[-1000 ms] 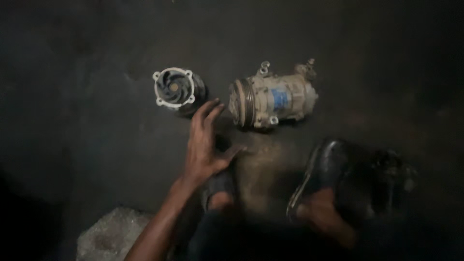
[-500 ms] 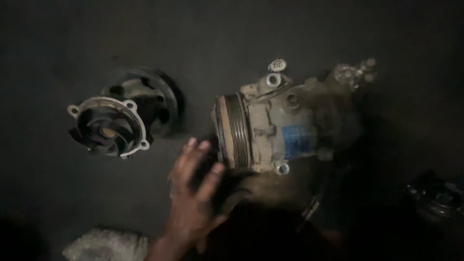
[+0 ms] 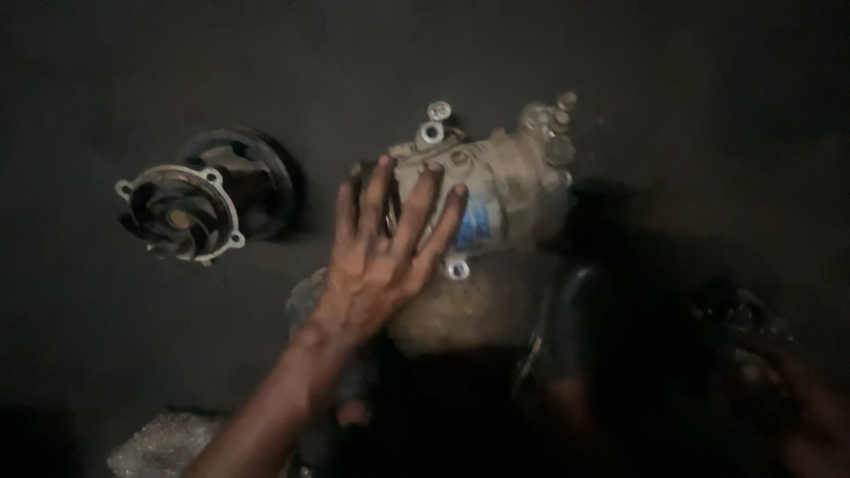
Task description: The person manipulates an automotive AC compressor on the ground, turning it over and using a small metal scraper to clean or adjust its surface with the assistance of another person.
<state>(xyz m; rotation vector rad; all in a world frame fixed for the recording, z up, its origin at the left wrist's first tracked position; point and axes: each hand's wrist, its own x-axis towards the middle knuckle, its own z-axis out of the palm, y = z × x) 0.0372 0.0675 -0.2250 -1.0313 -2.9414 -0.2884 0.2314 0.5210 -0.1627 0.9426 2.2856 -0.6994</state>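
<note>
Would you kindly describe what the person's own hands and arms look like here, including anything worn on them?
The left hand is bare: no glove, ring or watch shows, and the forearm is uncovered with no sleeve in view. The fingers look smudged with dark grime. The right hand lies in deep shadow at the lower right, too dim and blurred to describe.

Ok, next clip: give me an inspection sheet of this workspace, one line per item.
Surface: dark, dirty floor, dimly lit.
Job's things: grimy cylindrical compressor with a blue label, lying on its side.
Clutter: round finned pump part to the left; crumpled pale scrap at the bottom edge.
Hands: left hand spread flat, fingers on the compressor's pulley end; right hand blurred in shadow, state unclear.
Cables: nothing seen.
Surroundings: dark sandal near the compressor; the rest is too dark.
</note>
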